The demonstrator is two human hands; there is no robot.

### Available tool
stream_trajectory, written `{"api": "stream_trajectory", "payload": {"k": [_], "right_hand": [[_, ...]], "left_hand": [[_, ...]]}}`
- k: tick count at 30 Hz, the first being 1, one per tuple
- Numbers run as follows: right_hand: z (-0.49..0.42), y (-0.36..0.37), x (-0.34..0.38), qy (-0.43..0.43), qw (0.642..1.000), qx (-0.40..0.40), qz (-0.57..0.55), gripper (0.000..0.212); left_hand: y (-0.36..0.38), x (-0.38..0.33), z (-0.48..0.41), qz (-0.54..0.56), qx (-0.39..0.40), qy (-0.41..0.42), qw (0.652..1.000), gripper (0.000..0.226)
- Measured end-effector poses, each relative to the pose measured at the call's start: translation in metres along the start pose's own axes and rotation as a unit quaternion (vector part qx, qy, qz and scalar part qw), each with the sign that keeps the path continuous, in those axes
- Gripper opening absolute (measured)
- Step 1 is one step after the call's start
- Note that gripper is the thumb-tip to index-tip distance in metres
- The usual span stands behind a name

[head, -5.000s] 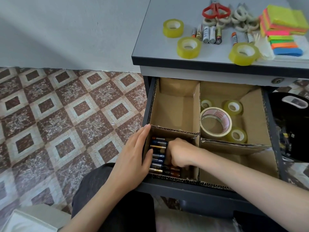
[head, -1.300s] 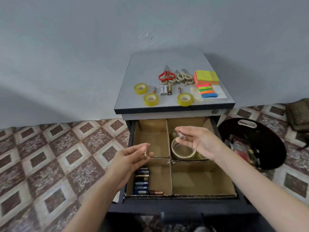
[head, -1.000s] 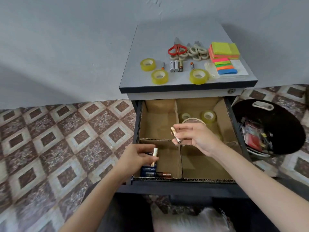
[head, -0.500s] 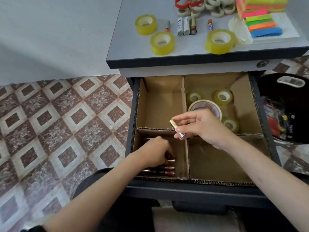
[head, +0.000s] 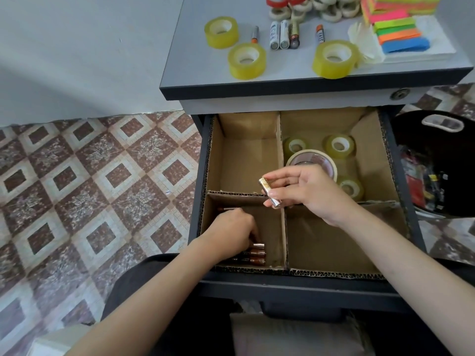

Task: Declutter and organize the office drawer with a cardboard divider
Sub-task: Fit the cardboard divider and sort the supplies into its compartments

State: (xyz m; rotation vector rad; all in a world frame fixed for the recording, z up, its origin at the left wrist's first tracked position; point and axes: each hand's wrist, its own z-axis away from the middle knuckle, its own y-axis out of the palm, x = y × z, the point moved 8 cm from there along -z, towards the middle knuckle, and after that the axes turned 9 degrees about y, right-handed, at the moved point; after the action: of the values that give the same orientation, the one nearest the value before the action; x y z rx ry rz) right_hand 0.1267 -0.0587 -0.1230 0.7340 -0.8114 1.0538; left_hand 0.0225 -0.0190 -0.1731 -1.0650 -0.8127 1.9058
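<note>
The right hand (head: 312, 194) hovers over the middle of the open drawer (head: 305, 289), its fingers (head: 282, 176) pinched on a gold battery (head: 268, 191) held tilted just above the cross of the cardboard divider (head: 282, 222). The left hand (head: 232, 233) is down in the drawer's front-left compartment, fingers curled among the batteries in the drawer (head: 255, 253). It seems to be settling one into the row, though the knuckles hide whether anything is gripped.

To do this step well, the left hand should press the row flat against the compartment's left wall with all ends facing one way. That leaves a clear slot at the right for the gold battery to come down level, not end-first, so it does not wedge across the others.

The back-right compartment holds one large tape roll (head: 312, 160) and three small yellowish rolls around it. The back-left and front-right compartments show only bare cardboard.

On the surface (head: 180, 68) above the drawer, near its front edge, three yellow tape rolls (head: 246, 60) and several loose batteries (head: 282, 34) are still unsorted. Red-handled scissors, a heap of pale rings and a stack of sticky notes (head: 395, 29) lie toward the back and right corner. A dark basket (head: 437, 165) of mixed items stands on the floor beside the drawer's right side.
</note>
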Motion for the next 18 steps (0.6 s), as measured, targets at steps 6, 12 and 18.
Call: {"api": "stream_trajectory", "payload": {"k": [6, 12, 18], "right_hand": [[0.003, 0.000, 0.001, -0.001, 1.000, -0.018, 0.002, 0.028], [0.007, 0.002, 0.002, -0.004, 0.999, -0.034, 0.033, 0.032], [0.011, 0.008, 0.010, 0.001, 0.991, -0.024, 0.134, 0.036]], "left_hand": [[-0.015, -0.007, 0.018, 0.004, -0.093, 0.028, 0.995, 0.022], [-0.067, 0.013, 0.081, 0.181, -0.456, 0.056, 0.869, 0.038], [-0.047, 0.045, 0.084, 0.386, -0.447, -0.017, 0.806, 0.048]]}}
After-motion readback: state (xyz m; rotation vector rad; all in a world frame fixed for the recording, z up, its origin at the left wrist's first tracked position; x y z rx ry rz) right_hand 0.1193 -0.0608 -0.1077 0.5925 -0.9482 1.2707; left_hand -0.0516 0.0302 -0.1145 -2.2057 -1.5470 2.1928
